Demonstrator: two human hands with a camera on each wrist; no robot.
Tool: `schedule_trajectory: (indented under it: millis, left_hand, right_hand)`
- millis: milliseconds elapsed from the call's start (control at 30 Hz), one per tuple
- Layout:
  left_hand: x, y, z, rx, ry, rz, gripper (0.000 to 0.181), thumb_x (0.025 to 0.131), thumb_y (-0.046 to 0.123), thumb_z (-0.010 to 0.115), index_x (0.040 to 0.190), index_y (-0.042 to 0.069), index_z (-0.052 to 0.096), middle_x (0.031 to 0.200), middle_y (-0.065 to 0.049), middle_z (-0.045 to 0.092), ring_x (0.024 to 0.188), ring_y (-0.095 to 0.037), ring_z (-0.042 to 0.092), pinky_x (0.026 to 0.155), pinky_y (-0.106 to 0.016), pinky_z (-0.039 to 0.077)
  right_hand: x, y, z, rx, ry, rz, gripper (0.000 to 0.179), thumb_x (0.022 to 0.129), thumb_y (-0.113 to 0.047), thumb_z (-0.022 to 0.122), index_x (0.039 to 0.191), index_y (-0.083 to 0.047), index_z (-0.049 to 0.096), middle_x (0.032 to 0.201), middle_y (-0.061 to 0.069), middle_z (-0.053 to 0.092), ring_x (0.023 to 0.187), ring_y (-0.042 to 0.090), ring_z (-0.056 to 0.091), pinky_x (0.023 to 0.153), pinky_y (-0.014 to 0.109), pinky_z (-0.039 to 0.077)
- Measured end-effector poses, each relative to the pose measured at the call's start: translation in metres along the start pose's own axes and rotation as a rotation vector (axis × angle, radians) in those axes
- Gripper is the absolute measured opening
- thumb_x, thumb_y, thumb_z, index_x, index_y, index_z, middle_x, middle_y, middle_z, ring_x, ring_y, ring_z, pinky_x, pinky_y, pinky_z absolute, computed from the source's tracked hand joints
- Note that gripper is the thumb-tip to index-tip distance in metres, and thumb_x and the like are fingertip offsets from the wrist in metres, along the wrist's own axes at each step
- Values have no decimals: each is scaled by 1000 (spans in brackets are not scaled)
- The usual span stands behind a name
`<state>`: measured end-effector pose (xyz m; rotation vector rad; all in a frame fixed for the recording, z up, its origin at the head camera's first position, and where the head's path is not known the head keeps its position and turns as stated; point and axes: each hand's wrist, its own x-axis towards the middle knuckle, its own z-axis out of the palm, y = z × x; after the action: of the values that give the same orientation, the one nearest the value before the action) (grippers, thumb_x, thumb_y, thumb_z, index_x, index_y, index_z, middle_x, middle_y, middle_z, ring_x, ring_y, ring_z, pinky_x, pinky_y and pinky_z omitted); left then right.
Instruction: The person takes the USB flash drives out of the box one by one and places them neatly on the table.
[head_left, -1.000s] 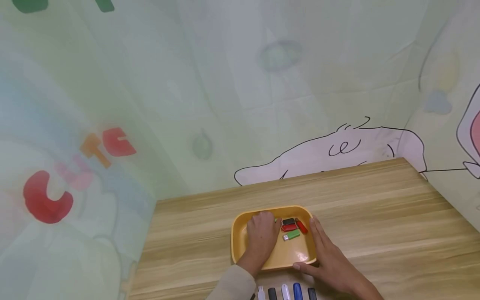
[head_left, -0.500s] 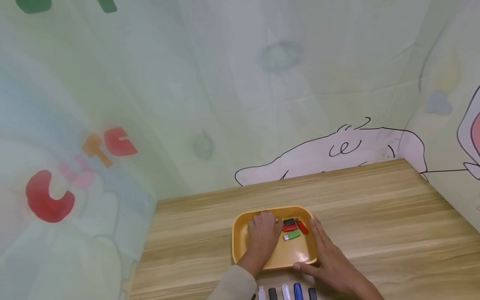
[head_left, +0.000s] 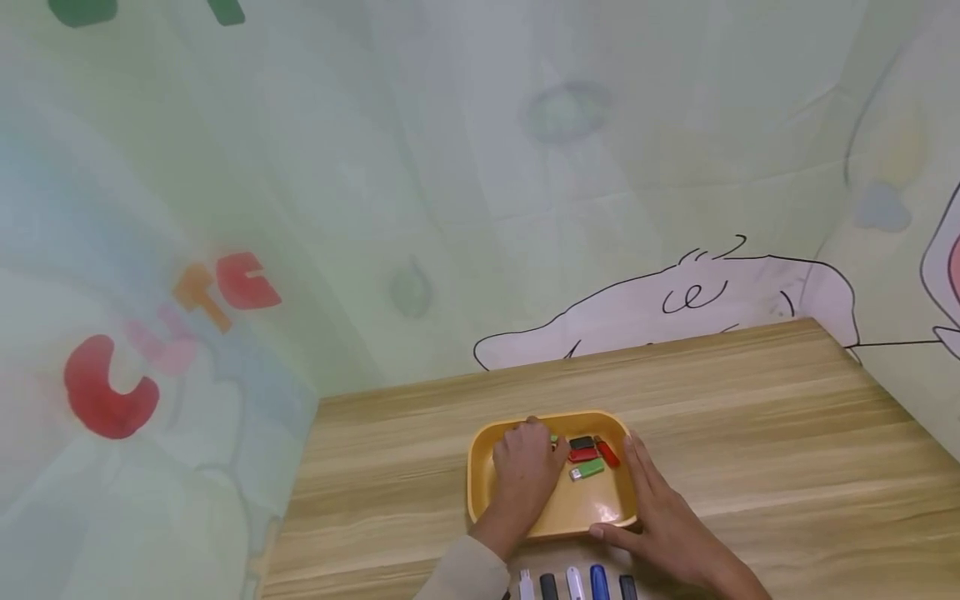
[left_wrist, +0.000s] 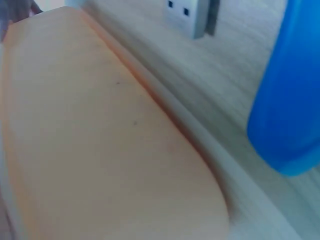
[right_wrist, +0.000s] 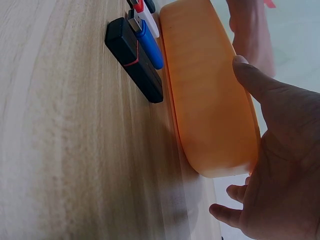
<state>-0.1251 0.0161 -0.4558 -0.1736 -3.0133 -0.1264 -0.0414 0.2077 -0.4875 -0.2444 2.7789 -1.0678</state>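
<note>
Right hand [head_left: 663,518] rests straight-fingered against oblong yellow plastic tray [head_left: 564,515]; inside, I can't tell whether left hand [head_left: 522,465] grips anything. Green plastic USB stick [head_left: 590,470]: likely light, stiff; I'd pinch mid-body.

USB sticks [head_left: 588,470] in orange tray [head_left: 573,518]

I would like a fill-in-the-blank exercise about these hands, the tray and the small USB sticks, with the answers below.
1. The left hand reaches into the orange rectangular plastic tray, and the right hand touches its end on the person's ____ side.
2. In the tray, the metal-tipped USB stick nearest the person has a ____ case.
3. In front of the tray, the rounded plastic stick second from the right in the head view is ____.
Answers: right; green; blue
</note>
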Motion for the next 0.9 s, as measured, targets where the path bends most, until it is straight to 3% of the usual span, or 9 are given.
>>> schedule_trajectory:
  millis: [233,367,467,733,900]
  left_hand:
    - [-8,-3,-14,3,-5,-51,54,94,54,73,101,0,73,78,-8,61,64,-19,57,59,-28,54]
    - [-11,-8,-18,62,41,-45,59,92,57,73,105,0,75,90,-12,70,79,-23,64,74,-33,62]
    - [-14,-13,-20,79,66,-39,57,91,56,73,105,1,75,94,-13,71,84,-25,64,77,-34,62]
    - [-25,-28,-27,-56,66,-57,49,90,51,72,105,5,79,99,-13,71,87,-26,62,80,-39,61]
    - [-34,-38,-34,-134,105,-45,44,88,49,76,104,8,79,98,-9,70,88,-22,64,79,-38,61]
  right_hand:
    - [0,0,0,-4,-11,7,134,84,-80,69,171,-8,-3,179,20,-1,159,51,21,121,66,32]
    - [0,0,1,4,-6,3,133,84,-78,70,171,-8,-3,178,21,0,159,51,21,121,68,31]
    - [0,0,1,13,-3,-3,133,85,-77,71,170,-7,-3,178,21,0,160,51,18,121,69,30]
    - [-1,0,2,11,17,-19,132,85,-75,73,170,-6,-2,178,22,1,160,52,18,120,68,31]
    - [-1,-1,1,18,7,-2,133,84,-75,73,171,-8,-2,178,21,0,159,52,19,120,69,30]
